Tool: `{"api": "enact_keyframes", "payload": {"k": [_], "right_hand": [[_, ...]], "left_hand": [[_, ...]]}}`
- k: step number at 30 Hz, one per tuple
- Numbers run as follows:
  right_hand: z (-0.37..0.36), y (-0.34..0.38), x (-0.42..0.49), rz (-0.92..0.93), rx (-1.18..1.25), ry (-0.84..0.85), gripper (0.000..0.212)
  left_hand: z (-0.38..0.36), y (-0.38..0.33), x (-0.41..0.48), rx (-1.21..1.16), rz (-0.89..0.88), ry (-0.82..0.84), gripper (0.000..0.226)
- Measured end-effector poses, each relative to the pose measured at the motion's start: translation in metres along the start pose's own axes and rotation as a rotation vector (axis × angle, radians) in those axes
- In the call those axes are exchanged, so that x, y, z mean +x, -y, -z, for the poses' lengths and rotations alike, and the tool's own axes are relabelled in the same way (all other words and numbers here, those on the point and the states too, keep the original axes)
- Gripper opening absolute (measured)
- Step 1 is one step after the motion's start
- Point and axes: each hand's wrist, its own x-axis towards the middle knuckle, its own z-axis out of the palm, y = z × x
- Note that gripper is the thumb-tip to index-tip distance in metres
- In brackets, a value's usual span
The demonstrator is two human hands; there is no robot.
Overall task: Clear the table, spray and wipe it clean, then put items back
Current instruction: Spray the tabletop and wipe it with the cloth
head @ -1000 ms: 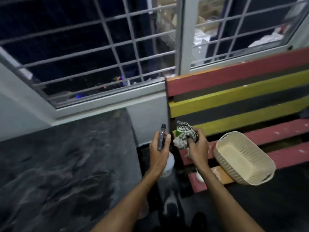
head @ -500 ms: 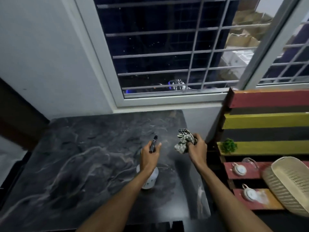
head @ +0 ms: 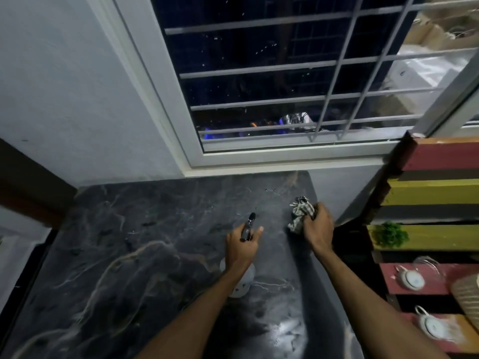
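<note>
Both hands have come round from the slatted bench to over the dark marble counter, which now fills the space ahead of and to the left of them, bare as far as I can see. My left hand is closed round the neck of the spray bottle, its white body hanging below my wrist and its dark nozzle pointing forward and slightly left, forefinger lying along the trigger side. My right hand is closed on the bunched checked cloth, held just above the counter near its far right corner. I judge the clearing done and the spraying about to start. To do it well I should keep the nozzle tilted down at the stone, not toward the window beyond my hands, and lay a few short bursts across the surface left of my left hand so the mist spreads rather than pools. The cloth should stay clear to the right until the spray has landed, then shake open flatter for a broader wipe. The teacups wait on the painted bench to the right of my right hand, well apart from the spray.
</note>
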Motion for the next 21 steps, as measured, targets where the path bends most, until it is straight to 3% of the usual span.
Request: {"api": "enact_keyframes", "payload": {"k": [4, 9, 14, 18, 19, 21], "right_hand": [[-0.049, 0.002, 0.005, 0.068, -0.224, 0.102, 0.025], [-0.15, 0.034, -0.036, 0.383, -0.503, 0.344, 0.043], [-0.216, 0.083, -0.019, 0.164, -0.484, 0.268, 0.054], [-0.314, 0.13, -0.09, 0.667, -0.573, 0.534, 0.062], [-0.324, 0.141, -0.092, 0.716, -0.576, 0.578, 0.063], [-0.347, 0.166, -0.08, 0.589, -0.535, 0.538, 0.061]], "left_hand": [[0.028, 0.009, 0.018, 0.039, 0.004, -0.029, 0.047], [0.092, 0.042, 0.045, -0.049, 0.093, -0.072, 0.043], [0.169, 0.078, 0.071, -0.098, 0.125, -0.129, 0.041], [0.241, 0.108, 0.09, -0.105, 0.121, -0.155, 0.039], [0.256, 0.113, 0.094, -0.107, 0.118, -0.149, 0.039], [0.289, 0.13, 0.104, -0.11, 0.107, -0.167, 0.042]]}}
